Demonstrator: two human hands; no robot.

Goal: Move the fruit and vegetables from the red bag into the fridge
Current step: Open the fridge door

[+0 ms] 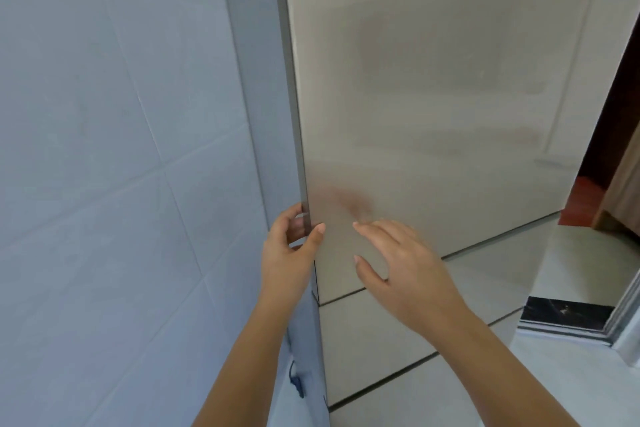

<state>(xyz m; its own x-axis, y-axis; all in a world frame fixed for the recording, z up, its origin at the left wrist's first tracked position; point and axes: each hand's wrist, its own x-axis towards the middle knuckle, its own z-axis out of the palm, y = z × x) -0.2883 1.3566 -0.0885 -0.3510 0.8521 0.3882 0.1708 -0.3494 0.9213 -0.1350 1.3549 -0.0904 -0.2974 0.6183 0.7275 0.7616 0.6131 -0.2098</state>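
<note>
**Fridge door: grip at the left edge, door shut**

Forearms come up from the bottom of frame. Left hand (289, 246) curls round the left vertical edge of the fridge door (433, 97): fingers hooked behind the edge, thumb lying on the front face, a loose clamp on the door edge. Right hand (398, 263) is spread, fingers apart, hovering just beside or lightly on the door face; contact unclear, motion blur. It holds nothing.

Door looks closed, flush with the grey side panel (256, 114). Surface is smooth, matte, faintly reflective, likely slippery under a flat palm, so pushing on the face gives little. Door is stiff and probably heavy, with a magnetic seal to break. Best hold is that left edge, where the fingers already hook; pull outward there.

Tiled wall (104, 149) sits left of the fridge. Tiled floor (571, 270) and a doorway threshold (564, 314) lie farther right.

Red bag and produce not in view; a red shape at far right is too unclear to name.
</note>
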